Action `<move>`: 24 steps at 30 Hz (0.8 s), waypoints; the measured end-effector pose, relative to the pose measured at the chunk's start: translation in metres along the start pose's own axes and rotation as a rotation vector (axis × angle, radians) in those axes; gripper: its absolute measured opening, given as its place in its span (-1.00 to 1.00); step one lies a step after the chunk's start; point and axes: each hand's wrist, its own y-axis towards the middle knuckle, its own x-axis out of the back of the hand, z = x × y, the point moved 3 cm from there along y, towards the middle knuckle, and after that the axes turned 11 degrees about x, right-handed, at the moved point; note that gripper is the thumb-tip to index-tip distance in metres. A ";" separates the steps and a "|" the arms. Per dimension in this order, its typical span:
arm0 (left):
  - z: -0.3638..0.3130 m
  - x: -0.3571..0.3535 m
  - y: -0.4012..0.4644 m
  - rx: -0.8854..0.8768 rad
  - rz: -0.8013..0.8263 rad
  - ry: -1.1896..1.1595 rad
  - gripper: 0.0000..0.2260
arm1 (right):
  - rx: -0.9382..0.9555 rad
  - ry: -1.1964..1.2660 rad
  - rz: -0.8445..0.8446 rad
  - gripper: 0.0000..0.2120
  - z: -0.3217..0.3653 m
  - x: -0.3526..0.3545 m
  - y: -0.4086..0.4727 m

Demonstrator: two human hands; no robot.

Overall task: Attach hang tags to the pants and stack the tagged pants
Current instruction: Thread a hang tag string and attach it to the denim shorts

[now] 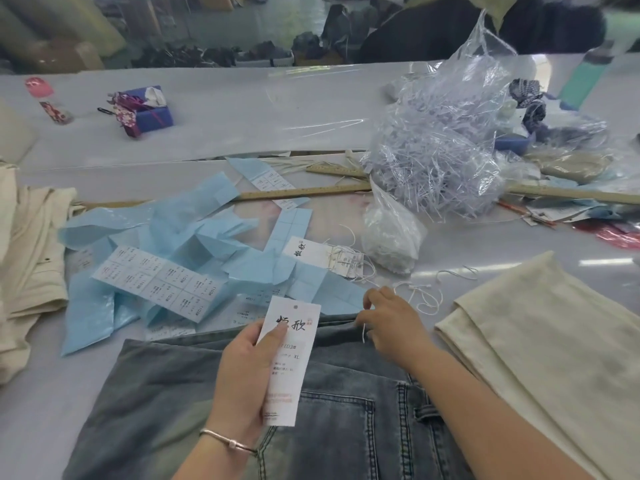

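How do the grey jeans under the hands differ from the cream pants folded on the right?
The grey jeans are washed, faded denim with dark stitching and a back pocket showing; the cream pants are plain, with no stitching or pocket showing. The jeans lie under both hands, the left hand holding a hang tag and the right hand pinching a white string at the waistband; the cream pants lie untouched. Both lie flat on the table.
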 end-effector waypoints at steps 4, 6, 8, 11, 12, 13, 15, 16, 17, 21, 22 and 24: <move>-0.001 0.002 -0.009 -0.007 0.045 -0.002 -0.89 | -0.055 0.107 -0.021 -0.83 -0.003 0.001 0.005; -0.003 0.006 -0.015 -0.058 0.030 0.026 -0.91 | -0.194 0.396 -0.219 -0.90 -0.002 0.016 0.001; -0.007 0.009 -0.022 -0.148 -0.002 0.122 -0.93 | -0.308 0.857 -0.427 -0.94 0.005 0.040 -0.008; -0.013 0.007 -0.036 -0.261 -0.019 0.199 -0.89 | -0.237 1.318 -0.556 -0.91 0.034 0.082 -0.025; -0.015 0.004 -0.041 -0.288 -0.006 0.214 -0.86 | -0.190 1.331 -0.563 -0.90 0.047 0.097 -0.032; -0.016 0.001 -0.046 -0.323 0.013 0.234 -0.83 | -0.143 1.285 -0.560 -0.92 0.060 0.110 -0.039; -0.019 -0.004 -0.059 -0.417 0.045 0.291 -0.82 | -0.061 1.082 -0.524 -0.92 0.085 0.130 -0.052; -0.020 -0.007 -0.065 -0.467 0.052 0.313 -0.83 | -0.042 0.952 -0.500 -0.90 0.095 0.135 -0.059; -0.021 -0.009 -0.071 -0.512 0.055 0.330 -0.84 | -0.039 0.816 -0.485 -0.88 0.104 0.139 -0.064; -0.024 -0.013 -0.096 -0.643 0.060 0.384 -0.86 | -0.068 0.530 -0.483 -0.81 0.129 0.150 -0.080; -0.024 -0.013 -0.101 -0.661 0.068 0.391 -0.86 | -0.077 0.514 -0.487 -0.80 0.132 0.151 -0.083; -0.025 -0.013 -0.112 -0.690 0.086 0.394 -0.86 | -0.101 0.496 -0.500 -0.81 0.135 0.152 -0.089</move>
